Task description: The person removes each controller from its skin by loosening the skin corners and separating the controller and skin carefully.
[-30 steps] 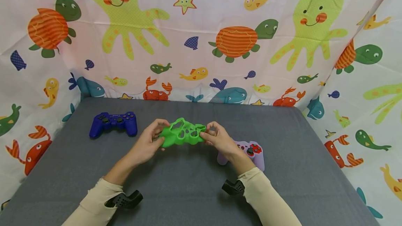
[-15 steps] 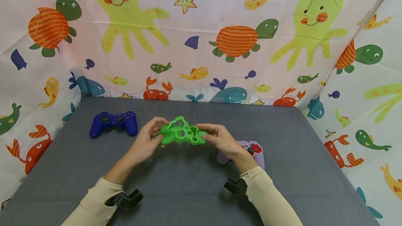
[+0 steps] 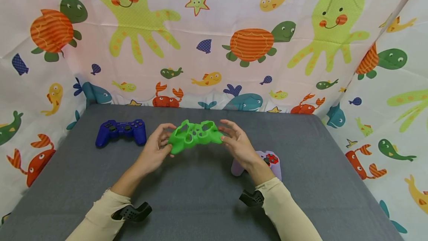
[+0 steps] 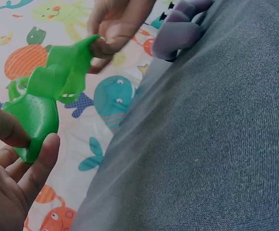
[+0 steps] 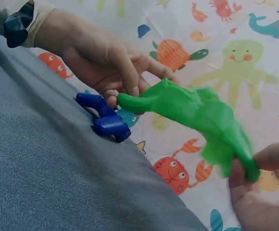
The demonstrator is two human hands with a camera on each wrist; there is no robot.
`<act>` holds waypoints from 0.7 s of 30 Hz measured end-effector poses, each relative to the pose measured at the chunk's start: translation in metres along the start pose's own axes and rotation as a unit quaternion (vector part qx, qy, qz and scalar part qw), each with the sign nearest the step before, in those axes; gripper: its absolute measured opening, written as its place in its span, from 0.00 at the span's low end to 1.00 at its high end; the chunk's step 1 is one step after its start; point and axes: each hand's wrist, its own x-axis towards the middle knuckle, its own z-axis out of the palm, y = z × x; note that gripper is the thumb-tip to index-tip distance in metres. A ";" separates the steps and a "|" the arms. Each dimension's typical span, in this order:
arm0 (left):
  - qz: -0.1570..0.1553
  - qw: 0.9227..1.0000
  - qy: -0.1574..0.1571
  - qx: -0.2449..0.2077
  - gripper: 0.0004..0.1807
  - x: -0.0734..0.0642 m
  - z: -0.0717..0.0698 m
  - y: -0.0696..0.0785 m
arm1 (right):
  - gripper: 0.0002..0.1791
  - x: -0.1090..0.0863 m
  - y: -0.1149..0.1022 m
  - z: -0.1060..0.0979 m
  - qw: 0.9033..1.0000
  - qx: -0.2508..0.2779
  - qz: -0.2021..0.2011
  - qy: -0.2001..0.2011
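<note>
A bright green silicone game controller cover (image 3: 187,142), with cut-out holes in it, hangs above the table between both hands. My left hand (image 3: 154,148) pinches its left grip end between thumb and fingers; the left wrist view shows this pinch on the cover (image 4: 43,115) up close. At the opposite end, my right hand (image 3: 239,146) holds the other grip tip, thumb in front and some fingers spread behind. Seen from the right wrist, the cover (image 5: 192,110) arches limply from hand to hand. Nothing fills the cover's openings.
A blue game controller (image 3: 121,132) lies at the back left of the grey table (image 3: 200,203). Beneath my right wrist is a lilac controller (image 3: 275,163) with red buttons, partly hidden. A curtain printed with sea animals (image 3: 214,47) rises behind the table and at both sides.
The right hand has loosened and regripped the cover's right end, its fingers now more spread. The cover has turned and straightened out, its right end a little higher. The left hand keeps its grip.
</note>
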 end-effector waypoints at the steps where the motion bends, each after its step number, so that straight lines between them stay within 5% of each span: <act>1: 0.000 1.000 0.006 0.002 0.27 0.000 0.000 0.000 | 0.28 0.000 0.001 0.001 1.000 0.007 0.012 0.004; 8: 0.010 1.000 0.016 0.006 0.26 -0.001 0.002 0.004 | 0.03 0.003 0.009 0.005 0.995 0.025 0.096 0.015; 14: 0.018 0.999 0.024 0.011 0.26 -0.001 0.001 0.007 | 0.13 0.004 0.012 0.001 0.993 0.023 0.119 -0.009; 21: 0.014 0.999 0.025 0.016 0.26 -0.001 -0.001 0.009 | 0.05 0.004 0.013 -0.002 0.991 0.047 0.119 -0.042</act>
